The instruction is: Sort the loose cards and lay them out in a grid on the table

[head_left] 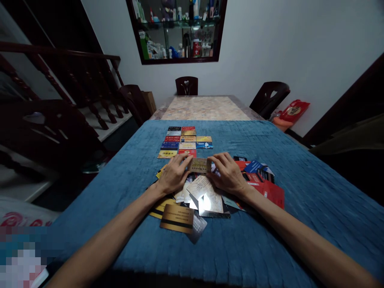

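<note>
Held card (199, 165): a tan card with darker lettering, held lengthwise between the two hands above the near heap; whether its lower edge touches the cards beneath cannot be told.
Left hand (174, 173): grip clamped on the card's left end, fingers curled.
Right hand (228, 173): grip clamped on the card's right end, the wrist over the heap.
Laid-out cards (187, 139): just beyond the hands, in overlapping columns; the right column has a gold card (204, 139) above a blue card with white marks (204, 145). At the near end, a yellow card with large characters (167, 154) lies beside a red card (187, 152).
Loose heap (207, 196): beneath and around the hands, cards at mixed angles, a shiny beige one near the middle; red pieces (275, 194) lie by the right forearm.
Striped gold card (177, 218): at the heap's near edge, partly over a silver-grey card (198, 229).
Tabletop (201, 107): marbled at the bare far end, the rest under a blue cloth (120, 216).
Far chair (186, 85): dark wood, below the wall cabinet (180, 61).
</note>
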`<state>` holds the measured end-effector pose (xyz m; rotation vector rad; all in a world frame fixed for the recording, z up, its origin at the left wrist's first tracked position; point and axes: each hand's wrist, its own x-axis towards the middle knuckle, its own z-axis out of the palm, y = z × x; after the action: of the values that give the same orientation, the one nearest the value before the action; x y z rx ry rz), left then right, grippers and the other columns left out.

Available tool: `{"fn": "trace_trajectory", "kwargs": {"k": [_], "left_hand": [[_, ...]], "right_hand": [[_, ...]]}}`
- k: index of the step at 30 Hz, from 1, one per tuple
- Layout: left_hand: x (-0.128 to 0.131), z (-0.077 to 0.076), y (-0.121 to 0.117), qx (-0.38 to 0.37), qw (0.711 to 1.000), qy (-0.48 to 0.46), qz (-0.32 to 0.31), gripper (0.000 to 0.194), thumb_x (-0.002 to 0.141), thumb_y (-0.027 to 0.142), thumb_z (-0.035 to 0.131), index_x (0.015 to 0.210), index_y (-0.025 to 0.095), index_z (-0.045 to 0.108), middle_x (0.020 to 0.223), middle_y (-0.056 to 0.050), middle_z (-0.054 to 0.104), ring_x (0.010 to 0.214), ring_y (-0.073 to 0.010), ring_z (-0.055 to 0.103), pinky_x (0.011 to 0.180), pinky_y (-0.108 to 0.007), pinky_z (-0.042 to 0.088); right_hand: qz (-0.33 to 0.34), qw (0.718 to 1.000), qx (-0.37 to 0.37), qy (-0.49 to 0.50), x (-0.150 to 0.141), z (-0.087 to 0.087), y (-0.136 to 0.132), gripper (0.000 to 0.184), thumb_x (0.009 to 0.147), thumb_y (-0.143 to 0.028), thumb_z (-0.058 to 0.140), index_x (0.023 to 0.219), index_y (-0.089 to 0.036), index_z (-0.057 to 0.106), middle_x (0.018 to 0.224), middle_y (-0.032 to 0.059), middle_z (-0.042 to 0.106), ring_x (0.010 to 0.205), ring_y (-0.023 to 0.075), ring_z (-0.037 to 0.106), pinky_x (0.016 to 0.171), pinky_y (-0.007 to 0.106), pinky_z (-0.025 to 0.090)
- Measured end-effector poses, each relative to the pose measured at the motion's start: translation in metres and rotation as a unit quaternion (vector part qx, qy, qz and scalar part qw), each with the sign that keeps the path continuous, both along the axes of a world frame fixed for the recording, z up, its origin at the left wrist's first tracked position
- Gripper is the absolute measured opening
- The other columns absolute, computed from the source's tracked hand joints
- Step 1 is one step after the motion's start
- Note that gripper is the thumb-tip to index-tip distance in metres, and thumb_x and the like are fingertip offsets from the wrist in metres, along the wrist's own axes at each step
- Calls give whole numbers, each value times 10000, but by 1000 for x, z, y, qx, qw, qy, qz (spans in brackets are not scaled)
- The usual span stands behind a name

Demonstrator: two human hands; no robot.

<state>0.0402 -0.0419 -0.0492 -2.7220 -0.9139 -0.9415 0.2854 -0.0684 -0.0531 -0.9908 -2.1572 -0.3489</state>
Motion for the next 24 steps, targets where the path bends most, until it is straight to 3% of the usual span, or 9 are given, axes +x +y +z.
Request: {"fn": "trace_trajectory", "kwargs": {"k": [15, 24], "left_hand": [[-1, 5, 6, 40, 996, 82, 15, 442, 905, 256, 555, 1325, 121, 534, 1238, -197, 603, 1143, -324, 557, 959, -504, 466], [-3, 24, 21, 20, 994, 107, 30, 403, 859, 247, 593, 1243, 126, 566, 1223, -178, 606, 1122, -320, 533, 912, -472, 456]], "right_hand": [[11, 999, -45, -16, 1, 0, 3, 408, 811, -212, 639, 1210, -164, 568, 1065, 150, 611, 982, 301, 499, 817, 453, 482], [-10, 994, -74, -80, -2, 14, 30, 328, 798, -199, 617, 1122, -154, 592, 1086, 153, 607, 994, 293, 488, 814, 421, 483]]}}
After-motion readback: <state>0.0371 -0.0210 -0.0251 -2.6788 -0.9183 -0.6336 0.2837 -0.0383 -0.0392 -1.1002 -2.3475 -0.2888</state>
